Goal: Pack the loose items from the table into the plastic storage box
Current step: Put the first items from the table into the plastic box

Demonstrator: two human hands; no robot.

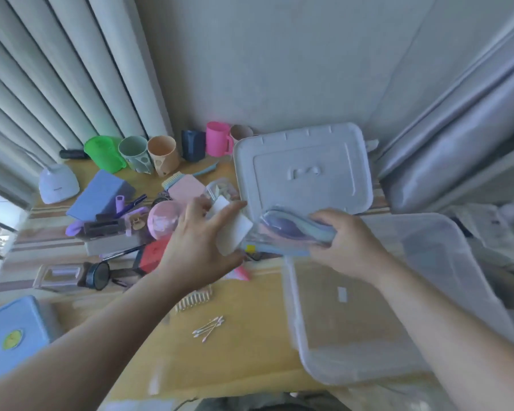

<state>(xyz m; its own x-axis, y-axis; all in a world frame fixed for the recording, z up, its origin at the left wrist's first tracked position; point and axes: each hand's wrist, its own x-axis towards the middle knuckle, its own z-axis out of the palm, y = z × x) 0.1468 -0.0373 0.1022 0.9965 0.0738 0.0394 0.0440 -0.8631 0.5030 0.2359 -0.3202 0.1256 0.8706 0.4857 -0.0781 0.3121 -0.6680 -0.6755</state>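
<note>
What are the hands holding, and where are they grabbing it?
The right hand grips a clear packet of pastel spoons at its right end. The left hand holds a white card by its lower edge.

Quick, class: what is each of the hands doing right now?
Left hand: holds a white card.
Right hand: grips a packet of pastel spoons.

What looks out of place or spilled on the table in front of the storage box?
A few cotton swabs lie scattered loose on the yellow table, left of the plastic storage box. Behind them a row of small pegs lies askew. Nothing looks damaged.
</note>
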